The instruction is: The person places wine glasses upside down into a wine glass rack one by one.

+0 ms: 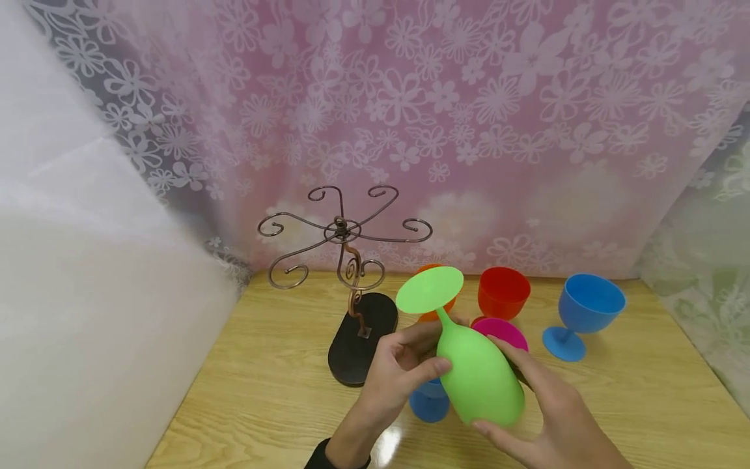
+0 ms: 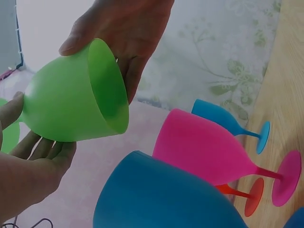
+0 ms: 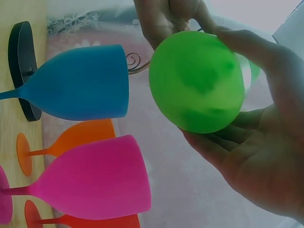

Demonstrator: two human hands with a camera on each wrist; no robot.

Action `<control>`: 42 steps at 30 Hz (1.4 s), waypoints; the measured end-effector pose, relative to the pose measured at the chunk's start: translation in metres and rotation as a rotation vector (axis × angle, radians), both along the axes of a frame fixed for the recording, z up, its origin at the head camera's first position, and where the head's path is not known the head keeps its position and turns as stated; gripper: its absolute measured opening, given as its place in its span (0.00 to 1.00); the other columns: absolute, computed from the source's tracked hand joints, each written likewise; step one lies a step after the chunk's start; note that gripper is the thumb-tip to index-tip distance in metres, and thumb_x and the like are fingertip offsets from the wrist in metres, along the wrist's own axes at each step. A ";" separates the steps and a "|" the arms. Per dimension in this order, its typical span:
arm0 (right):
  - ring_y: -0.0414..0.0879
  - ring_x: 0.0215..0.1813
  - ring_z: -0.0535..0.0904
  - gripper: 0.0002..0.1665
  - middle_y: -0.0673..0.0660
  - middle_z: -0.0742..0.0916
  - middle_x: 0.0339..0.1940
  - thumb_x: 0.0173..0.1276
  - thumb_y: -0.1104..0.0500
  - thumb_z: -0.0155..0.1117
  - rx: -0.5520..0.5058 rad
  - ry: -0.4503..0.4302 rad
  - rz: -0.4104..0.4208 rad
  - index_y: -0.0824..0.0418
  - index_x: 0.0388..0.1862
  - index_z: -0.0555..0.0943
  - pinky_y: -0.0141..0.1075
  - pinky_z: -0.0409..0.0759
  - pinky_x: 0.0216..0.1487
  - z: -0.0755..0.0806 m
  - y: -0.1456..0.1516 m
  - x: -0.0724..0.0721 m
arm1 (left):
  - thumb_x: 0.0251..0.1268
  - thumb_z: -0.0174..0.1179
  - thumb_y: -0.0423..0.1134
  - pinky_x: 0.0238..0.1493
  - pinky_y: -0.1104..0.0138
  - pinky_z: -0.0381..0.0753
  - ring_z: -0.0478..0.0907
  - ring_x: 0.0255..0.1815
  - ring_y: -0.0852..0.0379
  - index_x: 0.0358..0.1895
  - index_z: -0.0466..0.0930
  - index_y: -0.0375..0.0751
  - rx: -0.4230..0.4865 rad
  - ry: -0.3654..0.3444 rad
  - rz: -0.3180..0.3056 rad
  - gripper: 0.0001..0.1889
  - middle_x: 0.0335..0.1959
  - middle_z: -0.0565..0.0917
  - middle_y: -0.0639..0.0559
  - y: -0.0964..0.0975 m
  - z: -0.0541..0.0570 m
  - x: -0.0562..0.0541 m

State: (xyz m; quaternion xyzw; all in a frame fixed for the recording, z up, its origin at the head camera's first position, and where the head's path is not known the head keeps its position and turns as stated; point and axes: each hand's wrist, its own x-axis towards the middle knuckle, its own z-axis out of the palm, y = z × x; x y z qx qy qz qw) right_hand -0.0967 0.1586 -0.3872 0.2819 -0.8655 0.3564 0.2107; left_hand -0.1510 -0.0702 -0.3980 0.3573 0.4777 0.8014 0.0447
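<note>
Both hands hold a bright green plastic goblet above the table, its foot raised toward the upper left and its mouth tilted down toward the lower right. My left hand pinches the bowl near the stem, thumb in front and the other fingers behind. Around the bowl's rim end, my right hand grips with its thumb and fingers spread on opposite sides. The left wrist view shows the green goblet's open mouth with nothing visible inside. Just below stands a blue goblet, mostly hidden by the green one and my left hand.
A metal stand with curled arms rises from a black oval base at the left. Behind the hands stand a magenta goblet, a partly hidden orange goblet and a red goblet. Another blue goblet is farther right.
</note>
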 end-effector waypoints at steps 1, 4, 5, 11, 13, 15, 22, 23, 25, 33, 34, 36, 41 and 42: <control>0.42 0.54 0.82 0.62 0.50 0.83 0.62 0.44 0.48 0.91 -0.001 0.004 0.005 0.58 0.76 0.69 0.17 0.76 0.53 -0.001 -0.001 -0.001 | 0.73 0.64 0.32 0.69 0.56 0.75 0.74 0.69 0.41 0.67 0.71 0.20 -0.003 0.013 0.003 0.25 0.66 0.77 0.31 -0.001 0.000 0.001; 0.44 0.52 0.84 0.62 0.52 0.83 0.60 0.43 0.45 0.90 -0.006 0.031 0.020 0.60 0.75 0.70 0.17 0.76 0.53 -0.005 -0.002 -0.003 | 0.73 0.64 0.33 0.69 0.55 0.74 0.74 0.70 0.42 0.66 0.71 0.18 -0.017 0.040 0.011 0.26 0.65 0.75 0.24 -0.002 0.000 0.003; 0.45 0.51 0.84 0.62 0.52 0.84 0.60 0.43 0.44 0.90 -0.004 0.041 0.022 0.60 0.75 0.70 0.16 0.76 0.53 -0.006 -0.002 -0.004 | 0.73 0.65 0.33 0.69 0.55 0.75 0.74 0.70 0.42 0.66 0.71 0.18 -0.024 0.048 0.017 0.26 0.65 0.74 0.22 -0.003 0.000 0.003; 0.47 0.48 0.85 0.59 0.53 0.85 0.58 0.42 0.44 0.91 0.011 0.066 0.010 0.64 0.71 0.73 0.16 0.76 0.51 -0.005 -0.004 -0.007 | 0.72 0.66 0.33 0.69 0.53 0.75 0.74 0.69 0.42 0.65 0.71 0.17 -0.033 0.069 0.038 0.26 0.65 0.75 0.24 -0.005 0.000 0.003; 0.47 0.48 0.85 0.59 0.52 0.85 0.58 0.41 0.44 0.91 0.014 0.070 0.005 0.63 0.71 0.73 0.16 0.76 0.51 -0.005 -0.005 -0.008 | 0.72 0.65 0.33 0.69 0.51 0.74 0.74 0.70 0.40 0.65 0.71 0.18 -0.028 0.087 0.039 0.26 0.65 0.76 0.25 -0.006 0.001 0.001; 0.48 0.49 0.85 0.60 0.52 0.85 0.58 0.41 0.46 0.91 0.006 0.063 0.003 0.62 0.71 0.72 0.16 0.76 0.52 -0.003 -0.006 -0.009 | 0.72 0.65 0.32 0.70 0.49 0.72 0.73 0.70 0.38 0.66 0.72 0.20 -0.037 0.101 0.060 0.25 0.65 0.76 0.26 -0.011 0.001 -0.001; 0.48 0.52 0.83 0.62 0.52 0.83 0.60 0.43 0.48 0.91 -0.051 -0.052 -0.095 0.58 0.75 0.69 0.27 0.84 0.47 0.012 -0.019 -0.015 | 0.73 0.62 0.28 0.69 0.52 0.73 0.74 0.69 0.37 0.66 0.76 0.29 -0.239 0.108 0.322 0.21 0.65 0.79 0.35 -0.049 0.006 -0.016; 0.48 0.52 0.83 0.61 0.52 0.84 0.60 0.44 0.48 0.91 -0.062 -0.068 -0.109 0.58 0.75 0.69 0.29 0.85 0.46 0.014 -0.021 -0.017 | 0.73 0.62 0.29 0.68 0.53 0.75 0.76 0.68 0.39 0.66 0.77 0.31 -0.301 0.106 0.376 0.20 0.64 0.81 0.38 -0.055 0.006 -0.018; 0.48 0.53 0.83 0.60 0.53 0.84 0.59 0.45 0.48 0.90 -0.091 -0.096 -0.114 0.59 0.75 0.69 0.32 0.87 0.45 0.017 -0.028 -0.021 | 0.73 0.63 0.31 0.68 0.55 0.76 0.77 0.67 0.43 0.65 0.79 0.35 -0.430 0.103 0.477 0.19 0.63 0.82 0.43 -0.067 0.006 -0.021; 0.53 0.55 0.82 0.57 0.55 0.83 0.60 0.45 0.50 0.90 -0.141 -0.185 -0.088 0.60 0.72 0.70 0.41 0.89 0.42 0.022 -0.053 -0.038 | 0.71 0.67 0.35 0.63 0.55 0.80 0.82 0.61 0.47 0.60 0.84 0.40 -0.750 0.150 0.861 0.17 0.58 0.86 0.47 -0.096 0.003 -0.031; 0.54 0.56 0.82 0.57 0.55 0.84 0.60 0.45 0.50 0.90 -0.142 -0.194 -0.081 0.60 0.72 0.70 0.43 0.89 0.42 0.022 -0.055 -0.040 | 0.70 0.67 0.35 0.63 0.56 0.80 0.82 0.61 0.47 0.60 0.84 0.40 -0.765 0.156 0.903 0.17 0.57 0.86 0.47 -0.097 0.003 -0.033; 0.57 0.58 0.83 0.56 0.57 0.83 0.61 0.47 0.50 0.89 -0.158 -0.219 -0.062 0.60 0.72 0.70 0.48 0.89 0.46 0.021 -0.060 -0.043 | 0.69 0.68 0.34 0.62 0.55 0.81 0.82 0.60 0.45 0.59 0.84 0.37 -0.785 0.185 0.988 0.17 0.56 0.86 0.44 -0.098 0.000 -0.039; 0.63 0.62 0.81 0.55 0.60 0.83 0.63 0.51 0.49 0.87 -0.198 -0.295 -0.034 0.62 0.73 0.68 0.55 0.84 0.54 0.019 -0.069 -0.053 | 0.67 0.70 0.34 0.58 0.52 0.83 0.82 0.59 0.41 0.60 0.83 0.33 -0.771 0.220 1.105 0.20 0.57 0.85 0.39 -0.098 -0.017 -0.056; 0.63 0.63 0.81 0.55 0.60 0.83 0.64 0.51 0.49 0.87 -0.202 -0.304 -0.028 0.63 0.74 0.68 0.56 0.84 0.55 0.018 -0.070 -0.054 | 0.67 0.71 0.35 0.58 0.52 0.84 0.82 0.59 0.41 0.60 0.83 0.32 -0.763 0.214 1.109 0.20 0.57 0.85 0.38 -0.098 -0.021 -0.060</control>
